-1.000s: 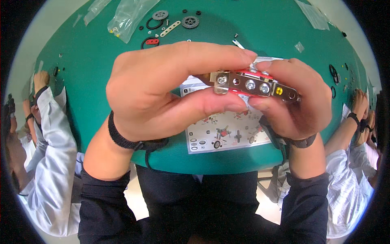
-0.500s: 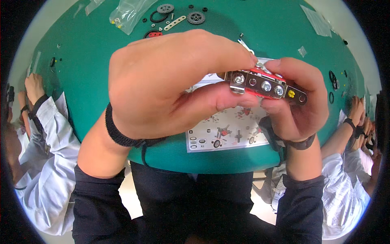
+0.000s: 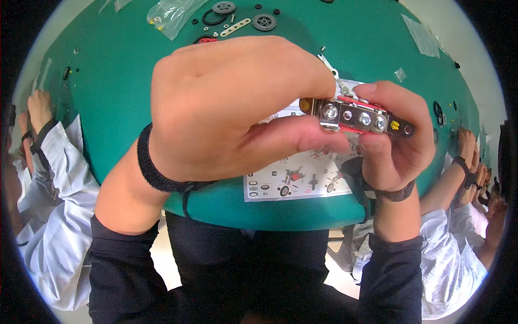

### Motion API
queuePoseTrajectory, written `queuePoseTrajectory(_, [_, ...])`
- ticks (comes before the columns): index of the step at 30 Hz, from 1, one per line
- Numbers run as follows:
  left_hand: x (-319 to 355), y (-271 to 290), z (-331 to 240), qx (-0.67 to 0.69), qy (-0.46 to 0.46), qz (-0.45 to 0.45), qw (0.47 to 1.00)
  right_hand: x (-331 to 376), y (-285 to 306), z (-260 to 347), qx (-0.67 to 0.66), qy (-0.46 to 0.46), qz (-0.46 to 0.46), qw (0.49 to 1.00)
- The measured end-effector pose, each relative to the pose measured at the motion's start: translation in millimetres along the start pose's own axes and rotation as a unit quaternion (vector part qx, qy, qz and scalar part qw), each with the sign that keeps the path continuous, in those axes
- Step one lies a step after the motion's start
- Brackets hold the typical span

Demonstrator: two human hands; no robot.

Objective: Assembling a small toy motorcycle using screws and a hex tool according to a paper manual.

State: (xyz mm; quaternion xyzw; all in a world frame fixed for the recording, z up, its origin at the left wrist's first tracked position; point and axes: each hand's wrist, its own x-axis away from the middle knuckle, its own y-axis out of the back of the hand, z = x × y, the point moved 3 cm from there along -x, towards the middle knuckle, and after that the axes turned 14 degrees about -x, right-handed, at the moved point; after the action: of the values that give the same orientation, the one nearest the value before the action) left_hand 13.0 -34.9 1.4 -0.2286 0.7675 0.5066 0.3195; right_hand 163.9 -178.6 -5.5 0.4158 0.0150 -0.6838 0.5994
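A small toy construction-set assembly [image 3: 356, 117] of dark perforated metal strip, red plates and shiny bolts is up over the table. My right hand [image 3: 402, 137] grips its right end between thumb and fingers, near a small yellow piece [image 3: 395, 125]. Around its left end curve the thumb and forefinger of my left hand [image 3: 232, 113], closed on it; the other fingers are hidden. A small silver spanner [image 3: 329, 65] shows just beyond my left fingertips; whether I hold it cannot be told. Under my hands lies a printed instruction sheet [image 3: 264, 191].
Across the green table [image 3: 118, 70] lie grey wheels [image 3: 264, 22], a perforated metal strip [image 3: 236, 27], a red part [image 3: 206, 40] and a clear plastic bag [image 3: 171, 16]. Other people's hands [image 3: 40, 107] rest at the left edge, and a co-worker's forearm [image 3: 450, 170] at the right.
The assembly and both hands have shifted slightly in the picture. My left forefinger has drawn back a little from the bolts on top, and more of the silver spanner shows.
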Motion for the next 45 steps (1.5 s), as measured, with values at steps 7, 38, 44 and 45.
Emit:
queuePoseTrajectory(7, [0.5, -3.8, -2.6, -0.028, 0.015, -0.017, 0.999, 0.3, -1.5, -6.3, -0.035, -0.01, 0.0, 0.999])
queuePoseTrajectory(38, [3.0, -2.1, -5.0, -0.041, 0.011, -0.001, 0.999, 0.0, 3.3, -2.6, -0.027, -0.025, 0.014, 0.999])
queuePoseTrajectory(44, [1.2, -2.0, -4.9, -0.034, 0.01, 0.005, 0.999, -0.8, 4.7, -3.6, -0.048, -0.022, 0.016, 0.999])
queuePoseTrajectory(45, [1.2, -1.6, -4.2, -0.031, 0.008, 0.009, 0.999, -0.7, 5.1, -3.6, -0.047, -0.022, 0.016, 0.999])
